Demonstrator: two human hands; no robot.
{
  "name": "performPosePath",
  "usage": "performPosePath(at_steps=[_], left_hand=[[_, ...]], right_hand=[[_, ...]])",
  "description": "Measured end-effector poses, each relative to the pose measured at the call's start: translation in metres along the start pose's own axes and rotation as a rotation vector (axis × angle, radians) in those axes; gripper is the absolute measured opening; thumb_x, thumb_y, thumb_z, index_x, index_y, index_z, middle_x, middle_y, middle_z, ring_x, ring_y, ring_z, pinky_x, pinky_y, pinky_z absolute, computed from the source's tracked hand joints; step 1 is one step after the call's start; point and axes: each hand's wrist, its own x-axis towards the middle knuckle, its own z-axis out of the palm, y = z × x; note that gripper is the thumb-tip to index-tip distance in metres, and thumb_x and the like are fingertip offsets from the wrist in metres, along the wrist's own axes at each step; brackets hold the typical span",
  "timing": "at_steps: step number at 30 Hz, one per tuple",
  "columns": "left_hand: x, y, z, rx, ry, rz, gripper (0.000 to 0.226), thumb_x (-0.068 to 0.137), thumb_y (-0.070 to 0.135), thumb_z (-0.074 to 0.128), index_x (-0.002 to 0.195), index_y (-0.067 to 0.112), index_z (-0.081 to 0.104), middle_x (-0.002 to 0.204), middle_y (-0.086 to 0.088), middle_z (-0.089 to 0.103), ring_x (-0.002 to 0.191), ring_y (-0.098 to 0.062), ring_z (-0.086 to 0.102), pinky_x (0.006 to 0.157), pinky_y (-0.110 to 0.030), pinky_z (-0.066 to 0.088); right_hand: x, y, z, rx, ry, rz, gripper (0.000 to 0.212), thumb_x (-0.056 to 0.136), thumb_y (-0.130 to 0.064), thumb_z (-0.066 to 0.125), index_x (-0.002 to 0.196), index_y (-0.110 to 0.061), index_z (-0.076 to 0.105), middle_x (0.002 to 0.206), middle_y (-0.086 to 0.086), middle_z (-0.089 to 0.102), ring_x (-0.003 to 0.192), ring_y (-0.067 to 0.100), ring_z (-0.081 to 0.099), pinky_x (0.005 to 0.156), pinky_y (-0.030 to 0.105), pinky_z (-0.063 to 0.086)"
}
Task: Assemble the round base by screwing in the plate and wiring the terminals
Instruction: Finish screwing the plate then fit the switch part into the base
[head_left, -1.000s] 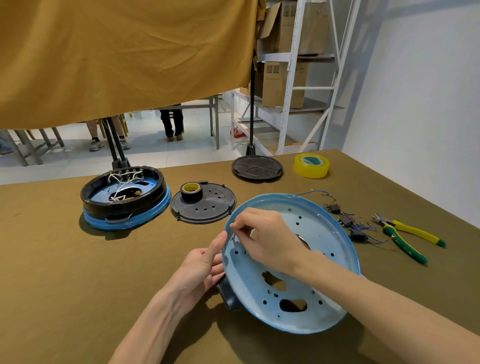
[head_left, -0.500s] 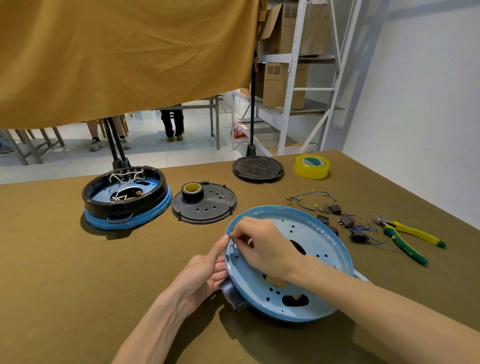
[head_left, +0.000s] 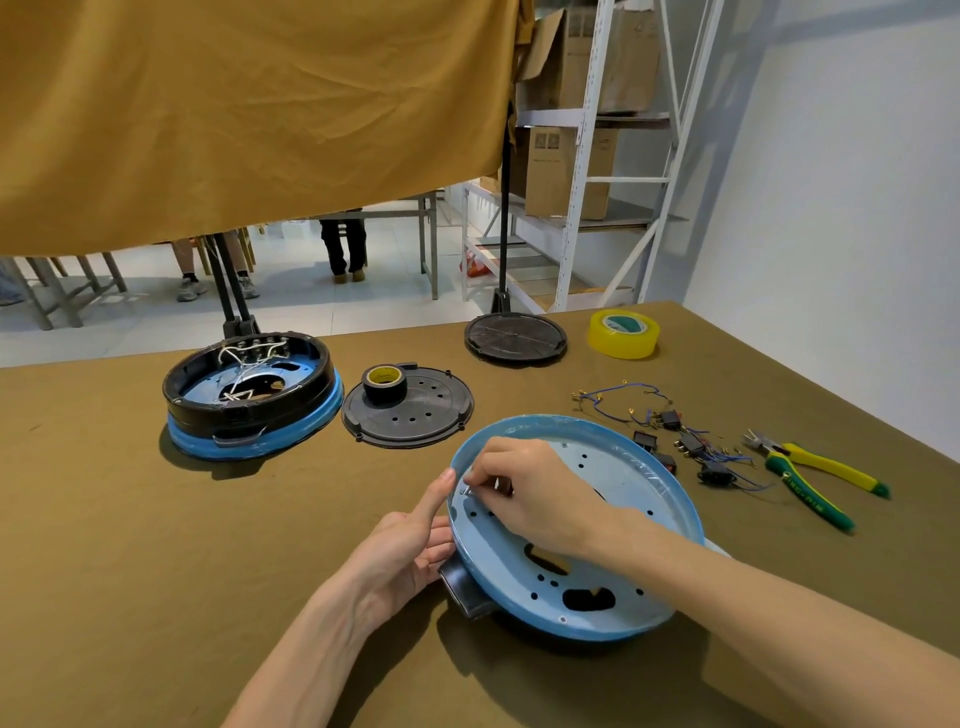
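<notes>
The left hand (head_left: 405, 551) grips the round blue metal base (head_left: 623, 483) by its rim, apparently to steady it, so the right hand (head_left: 524, 488) can pinch something small, probably a screw, over its holes.

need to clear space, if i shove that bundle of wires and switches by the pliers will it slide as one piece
Probably not. The wire bundle looks thin and floppy, so it would likely bunch up. Its black switches look light and may drag behind. Loose terminals beside the pliers could scatter.

Tape roll (head_left: 384, 383) on perforated plate (head_left: 415, 415), between ringed base (head_left: 249, 400) and, seemingly, wire bundle (head_left: 675, 436).
</notes>
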Motion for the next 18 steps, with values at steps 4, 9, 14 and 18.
performPosePath(at_steps=[4, 9, 14, 18], left_hand=[[0.005, -0.003, -0.004, -0.002, 0.023, -0.012, 0.070, 0.069, 0.067, 0.080, 0.089, 0.000, 0.082, 0.066, -0.005, 0.053, 0.060, -0.015, 0.044, 0.067, -0.027, 0.053], [0.006, -0.004, -0.005, -0.001, 0.014, -0.015, 0.080, 0.069, 0.066, 0.079, 0.103, -0.006, 0.076, 0.081, -0.015, 0.067, 0.071, -0.023, 0.053, 0.076, -0.029, 0.053], [0.006, -0.004, -0.003, 0.052, 0.045, 0.003, 0.092, 0.068, 0.071, 0.075, 0.114, -0.008, 0.070, 0.087, -0.016, 0.075, 0.078, -0.022, 0.065, 0.084, -0.036, 0.063], [0.002, -0.003, 0.001, 0.046, 0.044, 0.013, 0.090, 0.068, 0.070, 0.074, 0.113, -0.008, 0.069, 0.075, -0.011, 0.073, 0.067, -0.017, 0.071, 0.065, -0.028, 0.061]], right_hand=[[0.003, -0.001, -0.002, 0.034, 0.033, 0.049, 0.013, 0.090, -0.002, 0.069, 0.097, -0.006, 0.079, 0.096, 0.003, 0.075, 0.085, 0.014, 0.066, 0.080, 0.029, 0.053], [-0.001, -0.005, 0.007, -0.124, -0.021, -0.094, 0.017, 0.094, 0.000, 0.060, 0.097, -0.004, 0.076, 0.097, 0.009, 0.068, 0.083, 0.026, 0.063, 0.075, 0.038, 0.051], [0.014, -0.004, 0.007, 0.132, 0.051, 0.158, 0.010, 0.088, -0.006, 0.074, 0.098, -0.007, 0.076, 0.087, 0.003, 0.075, 0.078, 0.011, 0.069, 0.072, 0.024, 0.056], [0.015, 0.000, 0.009, 0.178, 0.073, 0.211, 0.006, 0.086, -0.010, 0.079, 0.092, -0.010, 0.080, 0.082, -0.001, 0.076, 0.074, 0.006, 0.070, 0.068, 0.022, 0.056]])
